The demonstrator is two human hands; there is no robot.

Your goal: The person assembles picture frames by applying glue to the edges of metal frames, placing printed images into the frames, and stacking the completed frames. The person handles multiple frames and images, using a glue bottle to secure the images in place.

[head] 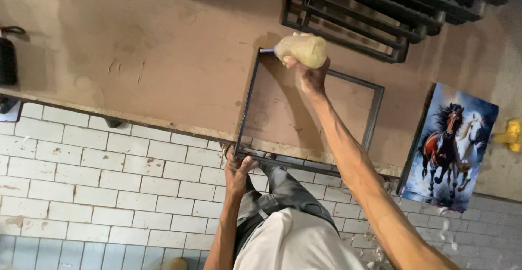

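dark metal frame [247, 98] gripped by left hand [237, 168], right hand [310, 74] outstretched

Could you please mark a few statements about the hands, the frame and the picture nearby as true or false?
1. The right hand holds a pale yellowish squeeze bottle at the dark rectangular metal frame. True.
2. The left hand hangs free. False: it grips the frame's near edge.
3. A painting of horses lies inside the frame. False: it lies apart, to its right.
4. White brick-shaped tiles adjoin the brown surface. True.
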